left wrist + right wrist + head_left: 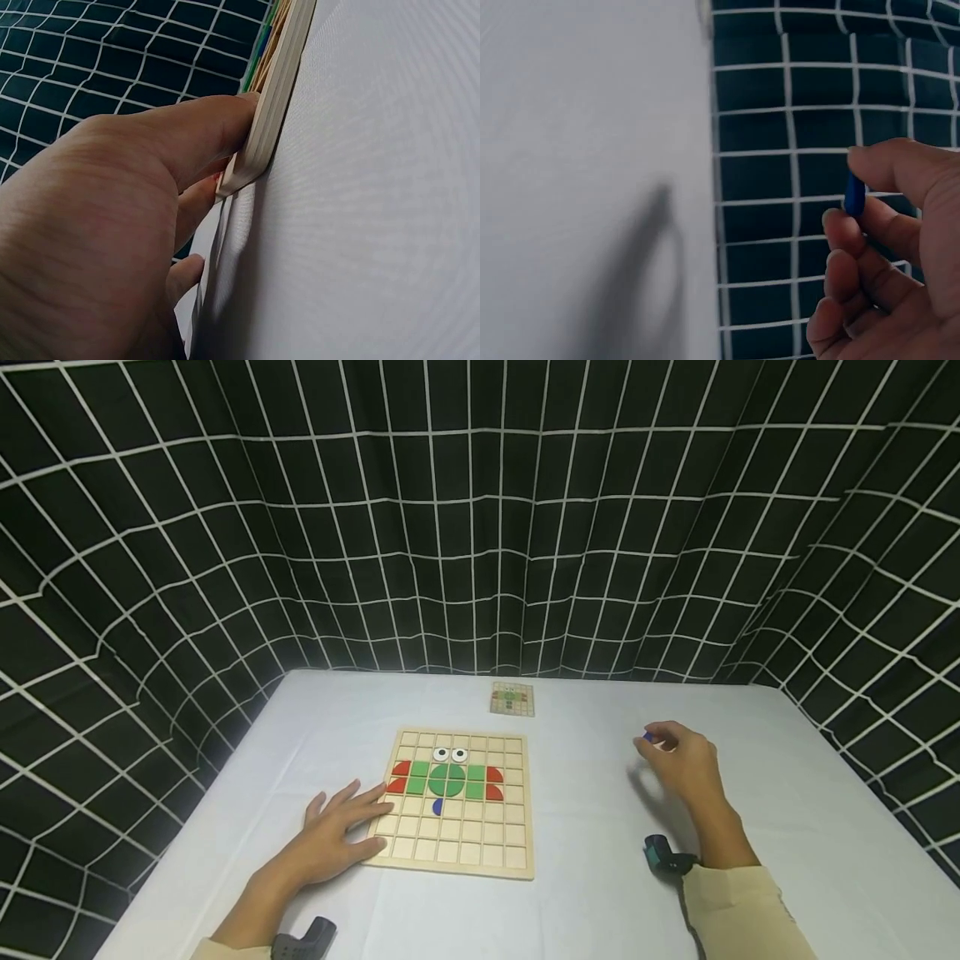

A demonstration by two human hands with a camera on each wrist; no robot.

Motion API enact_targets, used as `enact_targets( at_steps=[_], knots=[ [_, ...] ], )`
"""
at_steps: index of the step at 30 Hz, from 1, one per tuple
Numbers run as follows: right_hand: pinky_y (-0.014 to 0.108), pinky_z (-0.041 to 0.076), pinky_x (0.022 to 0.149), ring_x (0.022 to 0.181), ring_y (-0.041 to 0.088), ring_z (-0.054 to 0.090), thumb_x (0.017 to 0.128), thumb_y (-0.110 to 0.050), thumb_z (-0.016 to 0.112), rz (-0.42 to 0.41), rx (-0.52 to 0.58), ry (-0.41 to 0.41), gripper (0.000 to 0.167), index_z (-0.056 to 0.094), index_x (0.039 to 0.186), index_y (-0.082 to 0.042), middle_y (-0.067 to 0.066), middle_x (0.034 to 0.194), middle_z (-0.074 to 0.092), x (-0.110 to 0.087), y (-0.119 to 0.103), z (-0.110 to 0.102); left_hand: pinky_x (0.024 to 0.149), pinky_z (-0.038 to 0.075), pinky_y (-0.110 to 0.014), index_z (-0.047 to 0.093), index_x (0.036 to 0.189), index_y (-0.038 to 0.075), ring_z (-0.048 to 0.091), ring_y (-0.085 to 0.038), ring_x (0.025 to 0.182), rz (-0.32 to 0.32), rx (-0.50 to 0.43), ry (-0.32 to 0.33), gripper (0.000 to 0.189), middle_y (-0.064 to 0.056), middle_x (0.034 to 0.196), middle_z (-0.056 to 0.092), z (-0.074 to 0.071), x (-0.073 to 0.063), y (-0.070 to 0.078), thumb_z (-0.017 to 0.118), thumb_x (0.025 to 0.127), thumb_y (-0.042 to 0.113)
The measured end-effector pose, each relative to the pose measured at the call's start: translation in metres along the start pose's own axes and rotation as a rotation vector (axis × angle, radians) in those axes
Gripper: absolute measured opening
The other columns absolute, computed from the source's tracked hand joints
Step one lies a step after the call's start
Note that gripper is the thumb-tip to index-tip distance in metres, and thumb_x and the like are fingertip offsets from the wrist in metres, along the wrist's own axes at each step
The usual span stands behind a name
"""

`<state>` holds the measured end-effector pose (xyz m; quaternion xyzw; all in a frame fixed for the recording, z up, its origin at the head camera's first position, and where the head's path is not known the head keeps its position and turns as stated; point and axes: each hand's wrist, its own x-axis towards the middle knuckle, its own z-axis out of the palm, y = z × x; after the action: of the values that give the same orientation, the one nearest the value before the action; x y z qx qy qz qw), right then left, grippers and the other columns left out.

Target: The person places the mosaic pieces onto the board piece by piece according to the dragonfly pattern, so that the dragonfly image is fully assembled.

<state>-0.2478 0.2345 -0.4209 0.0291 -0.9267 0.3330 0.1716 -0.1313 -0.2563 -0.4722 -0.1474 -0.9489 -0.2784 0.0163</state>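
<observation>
A square wooden grid board lies on the white table, with red, green, blue and eye-patterned flat pieces set in its cells. My left hand rests at the board's left edge, fingers spread and straight, thumb and fingertips on the rim. The left wrist view shows the thumb against the board's edge. My right hand is raised above the table to the right of the board. Between its thumb and fingers it pinches a small blue piece. A blue quarter-round piece sits below the green circle.
Behind the board lies a small pattern card showing a similar grid figure. White cloth covers the table. A black curtain with white grid lines surrounds the back and sides.
</observation>
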Motion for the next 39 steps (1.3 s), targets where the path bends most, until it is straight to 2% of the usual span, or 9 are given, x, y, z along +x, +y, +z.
enact_targets(
  at_steps=[8, 13, 19, 28, 39],
  knots=[
    [0.041, 0.044, 0.069, 0.089, 0.029, 0.056, 0.086, -0.018, 0.072, -0.13, 0.059, 0.123, 0.027, 0.069, 0.105, 0.0, 0.014, 0.093, 0.069, -0.007, -0.03, -0.013, 0.108, -0.003, -0.062, 0.063, 0.129, 0.026, 0.021, -0.034, 0.141, 0.006, 0.013, -0.007, 0.049, 0.007, 0.149, 0.04, 0.003, 0.005, 0.001, 0.069, 0.085, 0.046],
    [0.042, 0.044, 0.073, 0.087, 0.024, 0.055, 0.084, -0.012, 0.074, -0.2, 0.11, 0.157, 0.022, 0.07, 0.102, -0.001, 0.012, 0.092, 0.069, -0.014, -0.048, -0.018, 0.108, -0.003, -0.062, 0.063, 0.129, 0.026, 0.021, -0.034, 0.141, -0.002, 0.011, -0.012, 0.049, 0.006, 0.149, 0.041, 0.003, 0.007, 0.003, 0.068, 0.085, 0.047],
    [0.036, 0.042, 0.072, 0.084, 0.019, 0.053, 0.081, -0.007, 0.077, -0.294, 0.175, 0.175, 0.021, 0.071, 0.1, -0.002, 0.008, 0.09, 0.068, -0.023, -0.073, -0.022, 0.107, -0.003, -0.063, 0.063, 0.129, 0.026, 0.021, -0.034, 0.141, -0.001, 0.004, -0.013, 0.048, 0.007, 0.149, 0.04, 0.002, 0.006, 0.003, 0.069, 0.085, 0.047],
    [0.037, 0.043, 0.072, 0.085, 0.019, 0.055, 0.077, -0.002, 0.079, -0.42, 0.28, 0.148, 0.023, 0.071, 0.098, -0.005, 0.002, 0.089, 0.067, -0.039, -0.113, -0.015, 0.107, -0.002, -0.063, 0.064, 0.128, 0.026, 0.022, -0.035, 0.141, -0.007, -0.001, 0.005, 0.048, 0.005, 0.148, 0.042, 0.0, 0.001, 0.002, 0.071, 0.084, 0.044],
    [0.042, 0.049, 0.07, 0.087, 0.014, 0.058, 0.075, -0.005, 0.082, -0.516, 0.36, 0.03, 0.026, 0.071, 0.099, -0.007, -0.007, 0.09, 0.067, -0.056, -0.151, 0.02, 0.107, -0.001, -0.063, 0.063, 0.128, 0.027, 0.022, -0.035, 0.141, -0.006, 0.005, 0.002, 0.048, 0.006, 0.148, 0.042, 0.001, 0.001, 0.0, 0.07, 0.085, 0.046]
  ],
)
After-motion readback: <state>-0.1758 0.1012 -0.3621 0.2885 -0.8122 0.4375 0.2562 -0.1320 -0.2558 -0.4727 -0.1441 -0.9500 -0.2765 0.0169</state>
